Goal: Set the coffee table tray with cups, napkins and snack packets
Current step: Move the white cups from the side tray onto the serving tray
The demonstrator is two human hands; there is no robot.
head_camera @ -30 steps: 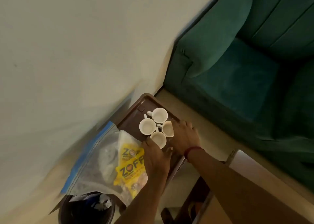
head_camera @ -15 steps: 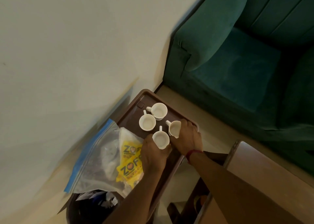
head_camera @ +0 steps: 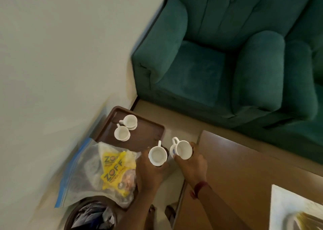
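I held one white cup in each of my hands, just off the tray's near edge.

My left hand (head_camera: 148,170) gripped a plain cup (head_camera: 157,155); my right hand (head_camera: 191,161) gripped a tilted cup (head_camera: 181,150) beside the wooden surface (head_camera: 244,168). Two more cups (head_camera: 125,127) stood touching near the far left corner of the brown tray (head_camera: 146,135), and yellow snack packets (head_camera: 115,170) lay in a clear bag (head_camera: 82,173) at its near left edge.
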